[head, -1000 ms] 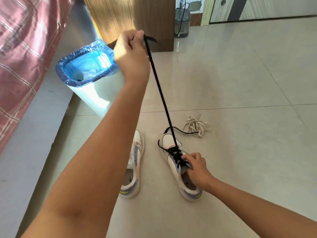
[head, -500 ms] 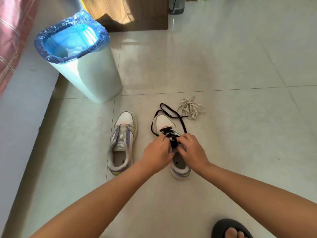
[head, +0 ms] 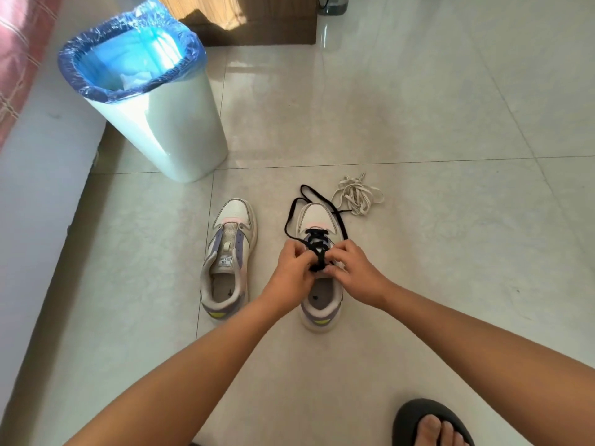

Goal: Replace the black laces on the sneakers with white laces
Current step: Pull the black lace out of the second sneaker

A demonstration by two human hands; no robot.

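Two white sneakers stand side by side on the tiled floor, toes pointing away from me. The left sneaker [head: 229, 252] has no lace. The right sneaker [head: 318, 304] still carries a black lace [head: 291, 214] in its lower eyelets, with loose ends looping on the floor around its toe. My left hand [head: 291, 268] and my right hand [head: 354, 272] meet over the middle of this shoe, both pinching the black lace at the eyelets. A bundle of white laces [head: 357, 196] lies on the floor just beyond the shoe's toe, to the right.
A white waste bin [head: 170, 130] with a blue bag stands at the back left. A bed edge with a pink checked cover [head: 13, 59] runs along the left. My foot in a dark slipper [head: 431, 423] shows at the bottom right. A wooden cabinet [head: 257, 24] stands behind.
My left hand, which held the black lace stretched high a second ago, has come down to the shoe. Both hands now work the lace at the eyelets, and the freed length lies on the floor.
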